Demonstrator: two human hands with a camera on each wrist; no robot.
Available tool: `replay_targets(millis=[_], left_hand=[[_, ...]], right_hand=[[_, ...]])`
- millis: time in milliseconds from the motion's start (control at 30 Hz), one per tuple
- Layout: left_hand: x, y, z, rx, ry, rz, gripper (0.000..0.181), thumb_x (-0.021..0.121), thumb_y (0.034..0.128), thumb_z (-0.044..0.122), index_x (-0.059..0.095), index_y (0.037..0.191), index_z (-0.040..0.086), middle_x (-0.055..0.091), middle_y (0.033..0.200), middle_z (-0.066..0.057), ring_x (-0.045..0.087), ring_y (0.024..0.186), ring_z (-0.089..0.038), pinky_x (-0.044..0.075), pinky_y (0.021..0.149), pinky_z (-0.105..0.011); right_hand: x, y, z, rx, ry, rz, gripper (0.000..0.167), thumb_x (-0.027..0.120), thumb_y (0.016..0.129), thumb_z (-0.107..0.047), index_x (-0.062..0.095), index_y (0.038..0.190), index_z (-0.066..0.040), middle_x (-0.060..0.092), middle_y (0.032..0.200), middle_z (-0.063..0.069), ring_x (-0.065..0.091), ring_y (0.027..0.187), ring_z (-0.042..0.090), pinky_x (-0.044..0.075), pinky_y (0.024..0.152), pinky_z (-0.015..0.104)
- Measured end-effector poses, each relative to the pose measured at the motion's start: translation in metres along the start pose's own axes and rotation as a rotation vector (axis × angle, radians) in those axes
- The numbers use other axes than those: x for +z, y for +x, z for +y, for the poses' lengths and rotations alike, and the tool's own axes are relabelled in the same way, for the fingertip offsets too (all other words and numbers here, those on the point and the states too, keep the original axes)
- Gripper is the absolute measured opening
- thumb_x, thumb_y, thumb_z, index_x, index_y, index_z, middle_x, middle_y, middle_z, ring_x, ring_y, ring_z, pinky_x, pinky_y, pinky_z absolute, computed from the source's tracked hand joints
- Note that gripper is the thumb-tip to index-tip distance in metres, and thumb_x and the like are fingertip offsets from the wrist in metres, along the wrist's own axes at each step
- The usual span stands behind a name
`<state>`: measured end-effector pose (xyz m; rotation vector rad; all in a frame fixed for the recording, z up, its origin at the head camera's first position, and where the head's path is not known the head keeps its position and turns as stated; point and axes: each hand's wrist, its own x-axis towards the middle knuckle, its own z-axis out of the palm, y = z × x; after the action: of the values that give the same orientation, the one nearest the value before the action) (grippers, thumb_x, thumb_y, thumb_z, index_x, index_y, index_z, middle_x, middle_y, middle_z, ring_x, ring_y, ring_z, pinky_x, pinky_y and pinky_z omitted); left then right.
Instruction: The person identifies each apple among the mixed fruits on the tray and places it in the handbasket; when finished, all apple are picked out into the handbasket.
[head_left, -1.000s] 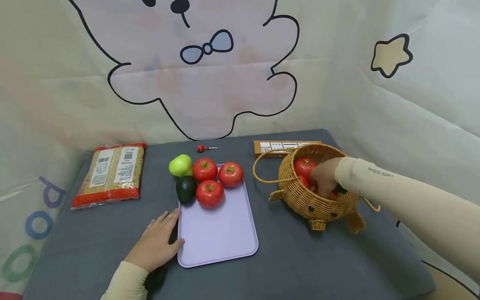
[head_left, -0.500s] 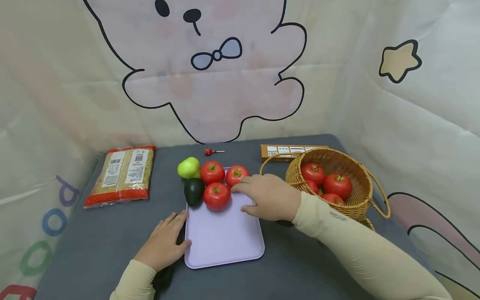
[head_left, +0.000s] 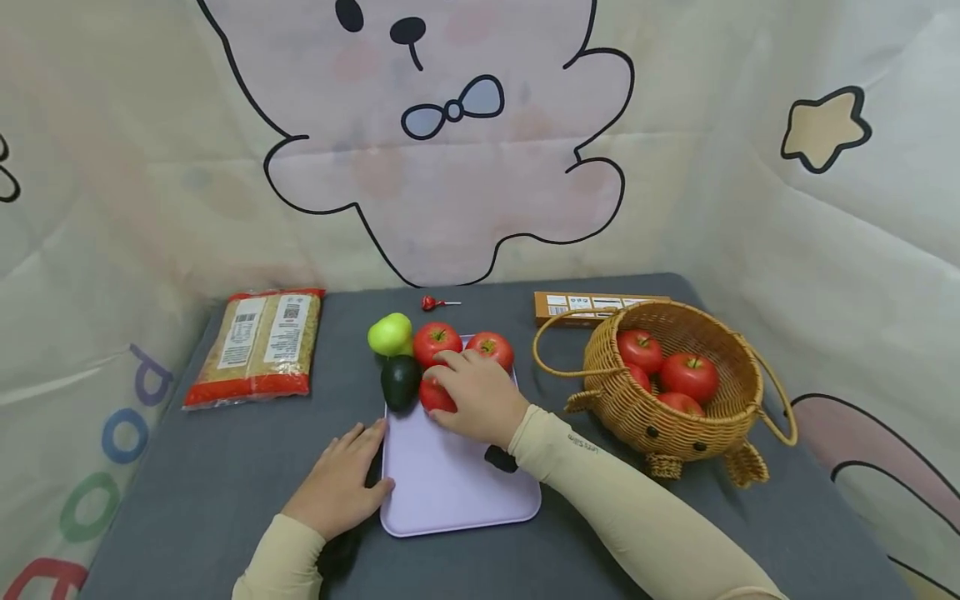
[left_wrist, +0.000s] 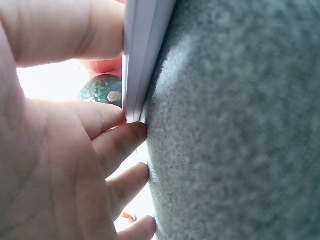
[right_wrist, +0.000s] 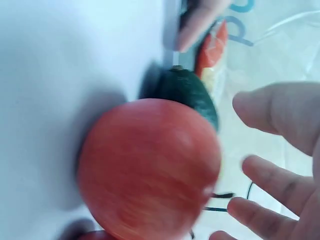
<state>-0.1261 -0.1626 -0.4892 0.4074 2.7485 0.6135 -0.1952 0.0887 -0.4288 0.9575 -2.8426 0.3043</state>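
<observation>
My left hand (head_left: pixel 339 482) lies with spread fingers against the left edge of the lilac tray (head_left: pixel 457 492); the left wrist view shows fingertips touching the tray's rim (left_wrist: pixel 142 55). Over the tray, my right hand (head_left: pixel 480 398) is above the front red apple (head_left: pixel 435 397) and partly covers it. In the right wrist view that apple (right_wrist: pixel 150 167) shows beside the spread fingers, with a gap between. Two more red apples (head_left: pixel 437 340) (head_left: pixel 491 348) sit at the tray's back. A dark avocado (head_left: pixel 401 382) and a green fruit (head_left: pixel 390 335) stand at its back left corner.
The wicker basket (head_left: pixel 678 432) on the right holds several red apples (head_left: pixel 688 377). Behind it lies a long cardboard box (head_left: pixel 592 305). A bag of grain (head_left: pixel 258 346) lies at the back left, and a red lollipop (head_left: pixel 432 303) near the back edge.
My right hand has come out of the basket and moved left over the tray to the front apple. My left hand has stayed at the tray's edge. The view has shifted slightly.
</observation>
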Motion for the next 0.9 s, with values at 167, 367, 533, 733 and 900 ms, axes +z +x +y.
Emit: replay_targets(millis=[167, 367, 533, 733, 900], left_hand=[[0.000, 0.001, 0.000, 0.018, 0.023, 0.013, 0.084, 0.076, 0.0956, 0.037, 0.040, 0.165, 0.005, 0.045, 0.165, -0.015, 0.032, 0.155, -0.044, 0.022, 0.123, -0.069], [-0.001, -0.001, 0.000, 0.023, 0.022, 0.027, 0.083, 0.075, 0.0958, 0.036, 0.041, 0.164, 0.004, 0.045, 0.164, -0.015, 0.033, 0.155, -0.043, 0.023, 0.123, -0.068], [-0.003, -0.001, 0.004, 0.026, 0.022, 0.030, 0.082, 0.076, 0.0956, 0.035, 0.041, 0.163, 0.003, 0.046, 0.164, -0.016, 0.034, 0.154, -0.043, 0.023, 0.123, -0.068], [-0.003, 0.001, 0.004, 0.022, 0.038, 0.029, 0.082, 0.076, 0.0950, 0.036, 0.042, 0.163, 0.004, 0.047, 0.163, -0.016, 0.035, 0.154, -0.044, 0.025, 0.122, -0.068], [-0.003, 0.001, 0.003, 0.006, 0.028, 0.018, 0.083, 0.077, 0.0946, 0.037, 0.043, 0.163, 0.005, 0.047, 0.163, -0.016, 0.034, 0.154, -0.045, 0.024, 0.122, -0.070]], right_hand=[[0.012, 0.008, 0.000, -0.017, -0.066, -0.011, 0.048, 0.081, 0.090, -0.042, 0.072, 0.132, -0.021, 0.067, 0.133, 0.003, 0.062, 0.117, 0.025, 0.054, 0.101, 0.043], [0.022, 0.015, -0.004, 0.008, -0.092, -0.053, 0.046, 0.082, 0.090, -0.041, 0.073, 0.131, -0.023, 0.068, 0.131, 0.003, 0.060, 0.118, 0.025, 0.055, 0.098, 0.045], [0.024, 0.013, -0.001, 0.016, -0.122, -0.069, 0.058, 0.086, 0.085, -0.043, 0.070, 0.138, -0.023, 0.066, 0.134, 0.004, 0.061, 0.117, 0.027, 0.055, 0.099, 0.047], [0.021, 0.007, -0.001, 0.024, -0.169, -0.078, 0.067, 0.090, 0.081, -0.044, 0.068, 0.140, -0.022, 0.068, 0.128, 0.007, 0.064, 0.108, 0.030, 0.059, 0.093, 0.045], [0.017, -0.001, -0.005, 0.001, -0.166, -0.080, 0.065, 0.090, 0.079, -0.046, 0.070, 0.136, -0.023, 0.071, 0.121, 0.005, 0.065, 0.105, 0.026, 0.060, 0.090, 0.042]])
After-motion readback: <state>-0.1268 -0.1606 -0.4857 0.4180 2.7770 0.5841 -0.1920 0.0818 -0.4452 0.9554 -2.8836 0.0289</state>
